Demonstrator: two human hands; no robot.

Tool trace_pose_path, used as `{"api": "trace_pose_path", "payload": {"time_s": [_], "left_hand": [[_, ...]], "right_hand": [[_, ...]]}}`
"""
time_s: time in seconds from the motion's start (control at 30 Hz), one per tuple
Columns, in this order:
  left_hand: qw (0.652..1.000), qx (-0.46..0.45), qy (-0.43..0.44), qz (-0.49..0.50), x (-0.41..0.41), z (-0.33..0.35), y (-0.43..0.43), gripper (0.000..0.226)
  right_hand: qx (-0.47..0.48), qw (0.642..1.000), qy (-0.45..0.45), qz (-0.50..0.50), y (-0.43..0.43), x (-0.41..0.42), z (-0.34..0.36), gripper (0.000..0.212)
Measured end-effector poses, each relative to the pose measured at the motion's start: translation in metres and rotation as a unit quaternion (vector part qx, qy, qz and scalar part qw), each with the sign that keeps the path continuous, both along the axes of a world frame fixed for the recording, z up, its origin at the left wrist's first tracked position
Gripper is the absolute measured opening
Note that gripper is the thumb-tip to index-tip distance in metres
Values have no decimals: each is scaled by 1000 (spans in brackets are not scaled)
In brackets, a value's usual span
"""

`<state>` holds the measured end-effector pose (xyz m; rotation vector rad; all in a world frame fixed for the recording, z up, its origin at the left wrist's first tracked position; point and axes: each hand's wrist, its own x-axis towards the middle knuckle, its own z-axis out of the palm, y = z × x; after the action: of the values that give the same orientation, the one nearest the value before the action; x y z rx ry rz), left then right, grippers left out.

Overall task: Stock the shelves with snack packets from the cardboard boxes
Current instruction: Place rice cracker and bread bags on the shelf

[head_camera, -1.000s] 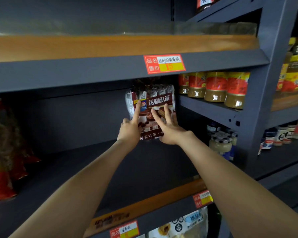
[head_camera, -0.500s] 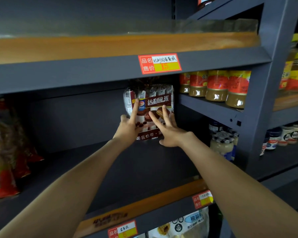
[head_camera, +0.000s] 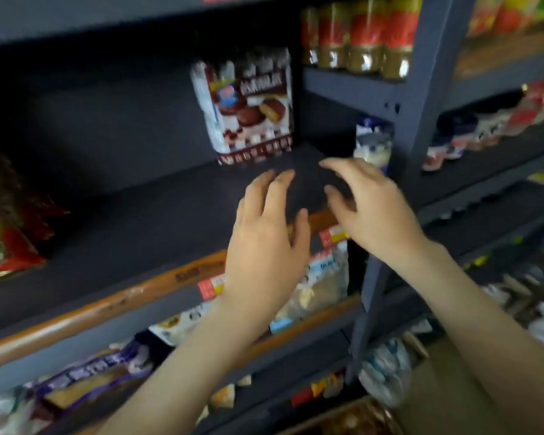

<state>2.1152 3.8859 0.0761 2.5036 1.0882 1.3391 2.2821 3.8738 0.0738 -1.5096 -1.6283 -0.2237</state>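
**Item:** snack packet, one; brown and white wrapper with chocolate pies pictured, print too blurred to read; it stands upright at the back of the dark shelf, towards the right end, face turned to you, base on the board.

**Change:** half a second ago both your hands were flat against its face; now your left hand and right hand are off it and drawn back over the shelf's front edge, apart from the packet; the fingers of both are spread and loose, holding nothing; your view has dropped towards the lower shelves.

**Meaning, as a judgement:** this packet counts as placed, since it stands unaided; the likely next need is a fresh packet from the boxes, which are not plainly in view.

**Neighbours:** jars in the bay up to the right; red bags at the shelf's left end; price tag on the front rail.
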Motion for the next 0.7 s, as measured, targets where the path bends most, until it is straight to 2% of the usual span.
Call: {"api": "trace_pose_path", "payload": {"time_s": [0.1,0.2,0.27,0.4,0.5,0.57,0.67,0.7], "left_hand": [[989,-51,-25,-138,2,-65,-82,31],[942,-260,43,-208,6,-162,-133,30],[893,-372,144,-208,8,-236,-144,33],[805,-458,343,-155,2,-367,-140,39],[758,-426,468,-159,-13,-464,-132,46],[730,-386,542,-155,-25,-528,-131,52],[659,-365,631,-184,-37,-617,-134,59],[648,-364,640,-195,-39,-642,-135,63]], "right_hand": [[-2,996,85,-11,-87,5,-66,31],[-108,971,195,-84,-155,5,-162,29],[-196,935,253,-150,-189,7,-238,29],[-362,834,349,-227,-250,1,-383,38],[-450,760,384,-268,-282,-20,-488,43],[-475,724,401,-298,-301,-39,-550,42],[-520,660,472,-267,-318,-64,-628,46],[-535,640,489,-254,-322,-74,-655,52]]}}
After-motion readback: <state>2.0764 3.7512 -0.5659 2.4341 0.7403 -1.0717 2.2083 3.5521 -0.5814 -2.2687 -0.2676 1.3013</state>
